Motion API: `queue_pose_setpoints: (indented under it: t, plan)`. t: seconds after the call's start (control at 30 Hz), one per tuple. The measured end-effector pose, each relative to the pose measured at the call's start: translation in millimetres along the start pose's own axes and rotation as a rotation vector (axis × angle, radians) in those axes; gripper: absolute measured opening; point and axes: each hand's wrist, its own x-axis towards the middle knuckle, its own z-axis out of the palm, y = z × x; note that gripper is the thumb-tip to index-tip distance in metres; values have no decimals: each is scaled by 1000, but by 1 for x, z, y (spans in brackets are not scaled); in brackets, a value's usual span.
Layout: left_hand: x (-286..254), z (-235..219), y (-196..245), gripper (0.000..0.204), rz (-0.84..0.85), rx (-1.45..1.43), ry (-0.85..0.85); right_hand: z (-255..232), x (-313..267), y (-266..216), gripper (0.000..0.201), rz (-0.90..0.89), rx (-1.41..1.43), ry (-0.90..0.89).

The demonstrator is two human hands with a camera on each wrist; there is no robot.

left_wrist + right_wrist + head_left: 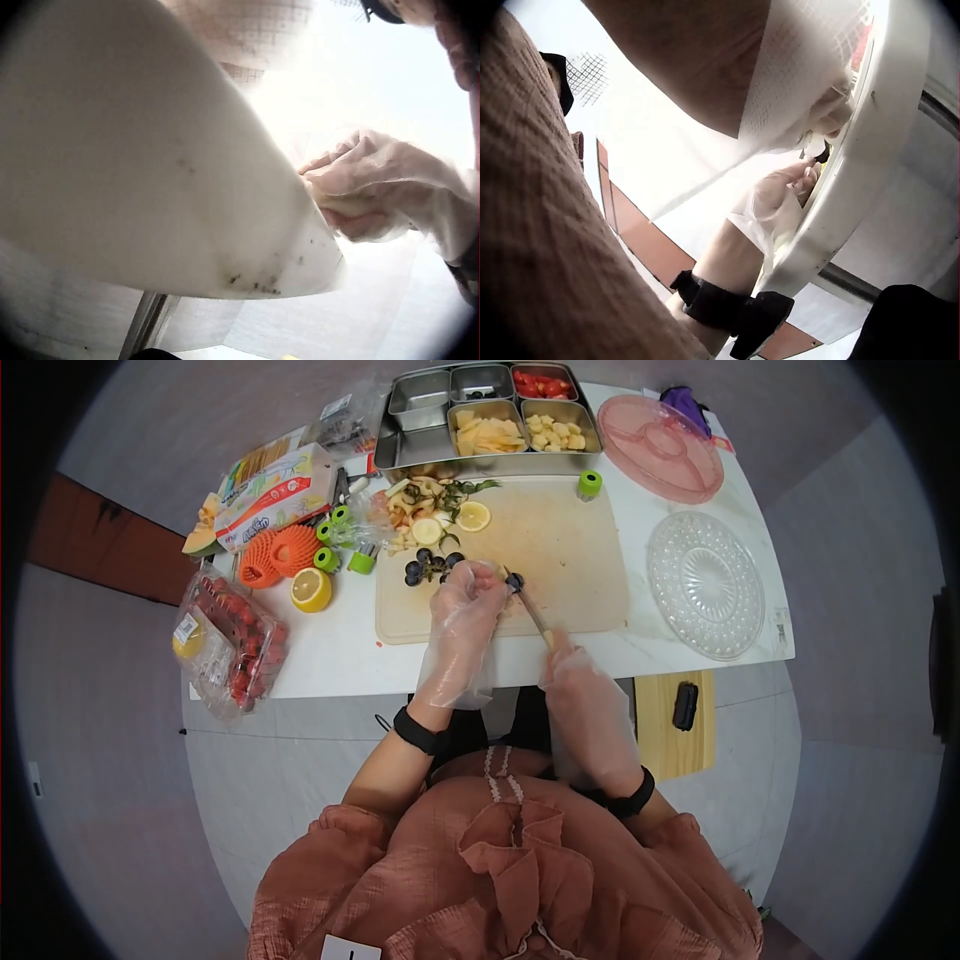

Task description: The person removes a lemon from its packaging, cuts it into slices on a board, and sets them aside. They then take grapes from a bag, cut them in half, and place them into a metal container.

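In a clear plastic glove, my left hand (466, 610) pinches a dark grape (516, 582) at its fingertips, over the cutting board (575, 595). My right hand (592, 695), gloved too, grips a small knife (534, 608), its blade lying against the grape. More dark grapes (414, 572) on a stem lie left of the left fingertips. Behind them are lemon pieces (473, 516) and a heap of peels (430, 495). In the right wrist view the left hand (780, 196) holds something dark; the left wrist view shows the right hand (382, 180) by the table edge.
A steel tray (440, 464) of fruit compartments stands at the back. On the right are a pink divided plate (665, 445) and a clear glass plate (706, 585). A green cutter (589, 484) sits on the board. Packed red fruit (255, 645) and a half lemon (311, 590) lie left.
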Motion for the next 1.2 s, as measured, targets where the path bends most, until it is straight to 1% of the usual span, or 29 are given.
queue_pose_setpoints:
  t: [0.07,0.13,0.2,0.23,0.3,0.33,0.4,0.43,0.5,0.53,0.57,0.63,0.7,0.73,0.8,0.87,0.93,1.0,1.03,1.1,1.17,1.2]
  plan:
    - [0,0,-2,17,1,3,5,4,4,0,26,-18,14,11]
    - [2,-1,-5,17,41,57,13,3,8,-2,26,-37,29,22]
    - [1,-3,-4,19,42,83,13,-2,13,-6,35,101,61,-178]
    - [1,-3,-3,20,37,109,14,-5,12,-7,35,97,60,-176]
    - [3,-4,-7,21,47,114,18,-11,4,-5,34,28,94,-76]
    - [4,-5,-10,22,54,120,18,-12,1,-3,34,22,91,-76]
    - [5,-3,-13,22,56,116,35,-13,-4,1,34,78,149,-86]
    - [5,-3,-14,23,55,116,46,-14,-2,0,34,75,145,-86]
    - [5,-3,-14,23,53,113,46,-18,4,-4,34,142,130,-139]
    - [5,-3,-14,23,52,114,46,-15,4,-3,34,139,127,-136]
    - [6,-3,-14,23,59,111,49,-11,5,-1,32,113,149,-100]
    - [8,-3,-14,25,49,213,62,-10,8,-2,31,79,171,-62]
    - [8,-4,-12,25,60,203,59,-16,5,-6,27,128,225,7]
    - [7,-3,-11,26,65,198,50,-15,3,-5,27,125,222,7]
    - [5,-1,-7,27,64,190,59,-13,1,-1,26,99,219,96]
    - [4,-1,-7,28,61,184,66,-13,1,4,26,88,188,130]
    - [4,-3,-9,24,111,198,40,-11,2,9,26,79,157,163]
    - [2,-4,-7,25,95,219,33,-8,6,15,24,173,226,203]
    - [2,-4,-4,26,79,240,28,-8,7,15,24,173,226,207]
    - [4,-4,-5,29,82,291,18,-8,7,16,19,240,216,206]
    - [5,-3,-7,31,82,344,8,-5,6,20,16,245,246,182]
    - [5,-2,-8,35,143,368,-22,-3,6,22,15,249,275,157]
